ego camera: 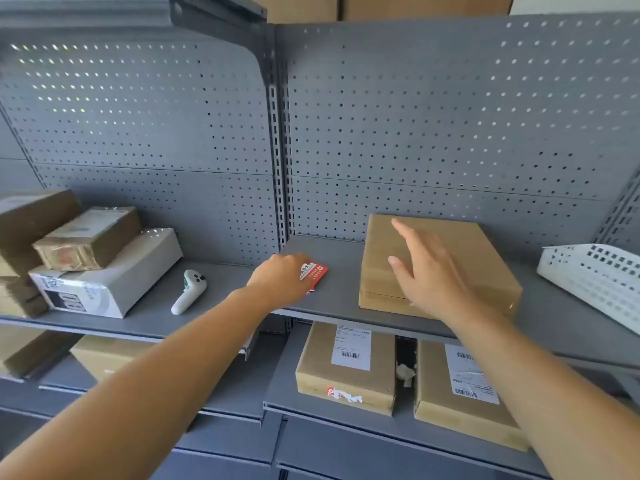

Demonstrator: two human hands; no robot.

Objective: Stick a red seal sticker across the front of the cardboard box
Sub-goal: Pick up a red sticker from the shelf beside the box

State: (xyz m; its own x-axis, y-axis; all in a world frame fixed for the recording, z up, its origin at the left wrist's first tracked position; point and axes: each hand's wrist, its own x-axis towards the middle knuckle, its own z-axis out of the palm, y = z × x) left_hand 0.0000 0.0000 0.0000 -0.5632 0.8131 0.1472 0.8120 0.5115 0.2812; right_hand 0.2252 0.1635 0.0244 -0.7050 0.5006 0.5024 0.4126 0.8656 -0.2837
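A flat plain cardboard box (478, 251) lies on the grey metal shelf (332, 303), right of centre. My right hand (429, 271) hovers over the box's front part with fingers spread, holding nothing. Left of the box, red seal stickers (316, 273) with white print lie on the shelf. My left hand (280, 280) rests on them with fingers curled down, covering their left part. I cannot tell whether the fingers pinch a sticker.
A white hand controller (190, 291) lies left of my left hand. Taped parcels (90, 271) are stacked at the far left. A white perforated tray (595, 282) sits at the right. Labelled boxes (346, 367) fill the shelf below. Pegboard backs the shelves.
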